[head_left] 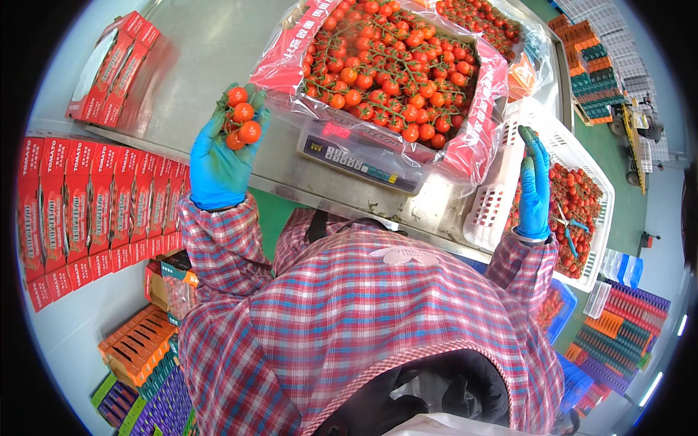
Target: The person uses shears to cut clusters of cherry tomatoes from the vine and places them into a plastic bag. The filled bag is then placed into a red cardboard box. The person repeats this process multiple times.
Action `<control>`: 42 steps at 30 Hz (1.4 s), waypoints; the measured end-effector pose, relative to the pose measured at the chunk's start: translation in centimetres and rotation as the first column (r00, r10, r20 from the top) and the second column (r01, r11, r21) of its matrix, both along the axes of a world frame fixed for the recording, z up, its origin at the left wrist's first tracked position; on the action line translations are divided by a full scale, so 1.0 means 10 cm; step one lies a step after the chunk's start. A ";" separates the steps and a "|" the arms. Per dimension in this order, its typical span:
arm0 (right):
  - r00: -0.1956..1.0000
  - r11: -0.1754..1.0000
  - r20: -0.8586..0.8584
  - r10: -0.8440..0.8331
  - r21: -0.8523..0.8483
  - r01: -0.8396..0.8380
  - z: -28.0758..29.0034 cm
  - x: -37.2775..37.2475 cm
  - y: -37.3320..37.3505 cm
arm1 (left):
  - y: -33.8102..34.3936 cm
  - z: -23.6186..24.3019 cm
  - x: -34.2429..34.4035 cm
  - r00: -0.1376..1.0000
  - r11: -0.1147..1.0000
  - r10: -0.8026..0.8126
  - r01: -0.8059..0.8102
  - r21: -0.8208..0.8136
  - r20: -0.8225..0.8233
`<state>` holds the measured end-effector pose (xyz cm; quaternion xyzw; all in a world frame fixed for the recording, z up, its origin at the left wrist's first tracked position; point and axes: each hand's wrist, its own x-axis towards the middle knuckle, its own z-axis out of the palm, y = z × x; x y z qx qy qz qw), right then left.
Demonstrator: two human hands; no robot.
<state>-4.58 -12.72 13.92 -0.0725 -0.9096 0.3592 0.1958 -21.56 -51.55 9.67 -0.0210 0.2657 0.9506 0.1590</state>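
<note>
My left hand [220, 171], in a blue glove stained green at the fingers, is turned palm up. Cradled in it is a small bunch of cherry tomatoes [243, 114]. Just to its right, a red cardboard box [483, 109] lined with clear plastic is heaped with cherry tomatoes on green stems [407, 69]. This box rests on a digital scale [356, 161] with a lit red display. My right hand [535, 190], also gloved in blue, has its fingers stretched out beside a white slotted crate [607, 200] of loose tomatoes. Blue-handled scissors [569, 236] lie in that crate.
A metal table [211, 43] carries all this, with red cartons [120, 69] at its far left. More red tomato cartons [102, 203] are stacked at my left. Another plastic-lined box of tomatoes [483, 25] stands behind. A blue crate [556, 309] sits low at my right.
</note>
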 end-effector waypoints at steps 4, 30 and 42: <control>1.000 0.999 0.011 -0.018 0.045 0.017 -0.01 0.09 0.00 | 0.02 0.05 0.02 0.998 0.998 -0.063 0.064 -0.029 0.025; 0.728 0.846 0.485 -0.485 0.470 0.250 -0.46 -1.49 0.57 | 3.08 -0.47 -0.53 0.296 0.266 -0.855 -0.454 -0.850 -0.425; 0.970 0.972 0.084 -0.227 -0.047 0.232 -0.25 -1.25 0.53 | 2.89 -0.24 -0.34 0.180 0.069 -0.946 -0.702 -0.709 -0.270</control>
